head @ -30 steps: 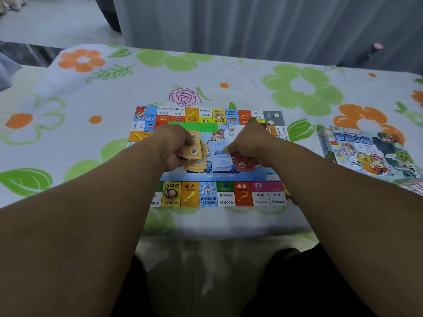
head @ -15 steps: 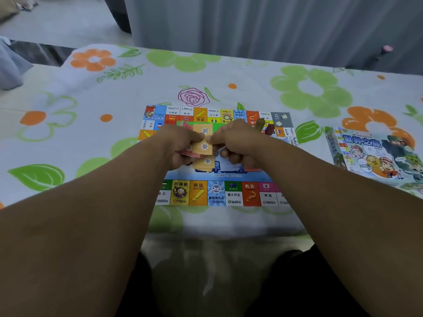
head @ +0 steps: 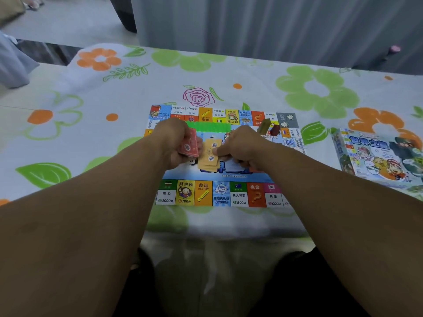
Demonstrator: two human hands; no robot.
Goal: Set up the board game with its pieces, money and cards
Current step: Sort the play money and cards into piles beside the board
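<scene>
Over the colourful rectangular game board (head: 219, 193) on the flowered tablecloth (head: 91, 133), cards are held.
A red card stack (head: 190, 146) is gripped by the left hand (head: 174, 143), a tan card stack (head: 209, 154) pinched by the right hand (head: 242, 147); the illustrated game box (head: 377, 156) is laid well apart, rightward.

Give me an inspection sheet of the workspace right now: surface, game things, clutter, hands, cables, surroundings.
Surface: floral cloth covers the table; the game board lies flat at its middle.
Job's things: red cards and orange cards are held over the board. A green strip lies on the board's far side, too blurred to identify. An olive block and a dark red block are near the far right corner. The game box lies on the cloth to the right.
Clutter: nothing seen.
Hands: left hand grips the red cards; right hand pinches the orange cards.
Cables: nothing seen.
Surroundings: grey curtain behind the table.
</scene>
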